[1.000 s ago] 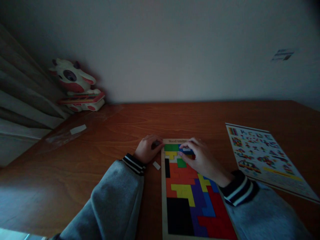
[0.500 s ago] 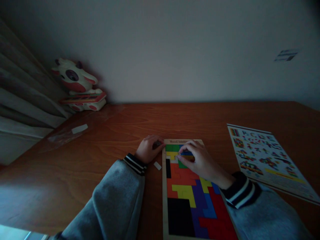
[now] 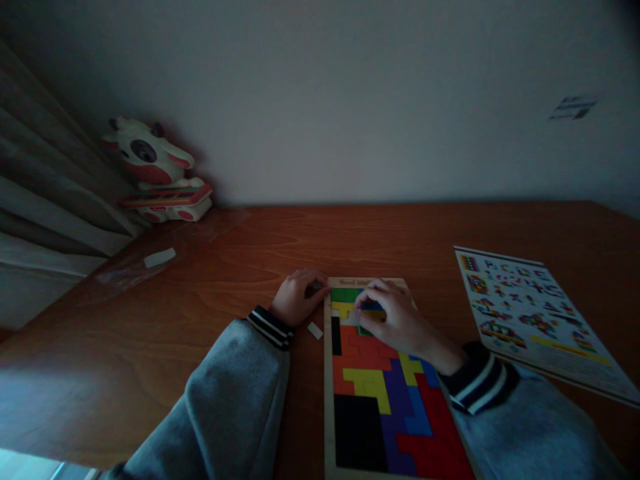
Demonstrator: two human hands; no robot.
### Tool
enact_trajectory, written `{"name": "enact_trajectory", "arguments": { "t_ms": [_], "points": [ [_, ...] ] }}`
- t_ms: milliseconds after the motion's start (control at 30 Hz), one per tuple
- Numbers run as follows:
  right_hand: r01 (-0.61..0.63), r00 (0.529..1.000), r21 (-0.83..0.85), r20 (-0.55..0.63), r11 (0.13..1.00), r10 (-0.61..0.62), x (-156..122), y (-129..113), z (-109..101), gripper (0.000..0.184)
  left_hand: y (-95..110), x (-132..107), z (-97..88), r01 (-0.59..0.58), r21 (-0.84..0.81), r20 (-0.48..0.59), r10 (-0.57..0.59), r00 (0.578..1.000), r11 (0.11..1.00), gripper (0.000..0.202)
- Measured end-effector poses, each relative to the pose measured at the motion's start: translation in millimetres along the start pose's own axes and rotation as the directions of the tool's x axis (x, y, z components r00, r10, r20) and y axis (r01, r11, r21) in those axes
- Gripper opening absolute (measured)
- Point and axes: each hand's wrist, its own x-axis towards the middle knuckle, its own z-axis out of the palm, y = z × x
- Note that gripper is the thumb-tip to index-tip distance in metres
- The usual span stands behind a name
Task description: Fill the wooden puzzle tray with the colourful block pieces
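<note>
A wooden block puzzle board [image 3: 329, 400] lies on the table in front of me, filled mostly with coloured pieces. My left hand [image 3: 299, 297] is closed at its upper left corner, thumb and forefinger pinched on the rim. Over the upper part of the board, my right hand [image 3: 397, 320] has thumb and forefinger brought together beside a yellow piece [image 3: 342, 308]; whatever is between the tips is hidden. A green piece [image 3: 345, 295] lies above the yellow one, and orange pieces [image 3: 357, 347] sit below. Bare black areas [image 3: 360, 433] show at the lower left and left edge.
A printed picture sheet [image 3: 535, 313] lies at the right. By the board's left edge is a small white slip [image 3: 315, 331]. A cow-shaped toy keyboard [image 3: 160, 170] stands at the back left, near clear plastic wrapping [image 3: 125, 273] and a curtain [image 3: 45, 180].
My right thumb and fingers have shifted very slightly over the board. My left hand stays at the corner, and the pieces look the same.
</note>
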Motion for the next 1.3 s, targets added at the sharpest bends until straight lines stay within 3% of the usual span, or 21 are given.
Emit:
{"name": "enact_trajectory", "arguments": {
  "t_ms": [267,433,633,800,933,1067,1167,1300],
  "points": [
    [0.127,0.990,0.085,0.052,0.988,-0.131,-0.5,11.4,-10.4,0.016,-2.5,-0.9,0.7,-0.011,-0.001,0.001,0.011,1.000,1.000,0.010],
    [0.147,0.989,0.227,-0.003,0.963,-0.150,-0.9,10.0,-19.7,0.020,-4.2,-1.5,0.9,-0.009,0.004,-0.003,0.009,1.000,1.000,0.009],
    [0.335,0.938,0.137,0.048,0.932,-0.344,-3.4,-4.5,-12.0,0.016,-4.0,-0.7,2.2,-0.010,-0.004,0.003,0.010,1.000,1.000,0.009],
    [0.345,0.936,0.069,0.050,0.936,-0.348,-2.8,0.3,-5.8,0.014,-2.5,-0.9,1.8,-0.008,-0.008,-0.013,0.008,1.000,1.000,0.009],
    [0.260,0.965,0.125,-0.056,0.957,-0.255,-2.3,1.2,-6.8,0.015,-1.1,-0.4,0.6,-0.021,-0.001,-0.013,0.021,1.000,1.000,0.009],
    [0.044,0.986,0.306,-0.165,0.951,0.007,-0.9,0.3,-5.8,0.023,3.9,-0.6,-0.9,-0.054,0.011,-0.059,0.055,0.997,0.998,0.012],
    [-0.042,0.984,0.467,-0.132,0.883,0.117,0.4,1.8,-4.1,0.025,8.5,-2.4,-0.6,-0.080,-0.016,-0.092,0.078,0.993,0.997,0.017],
    [-0.045,0.989,0.575,-0.090,0.817,0.118,0.1,1.7,-1.5,0.023,11.0,-5.4,1.7,-0.093,-0.092,-0.110,0.083,0.991,0.991,0.026]
  ]
}}
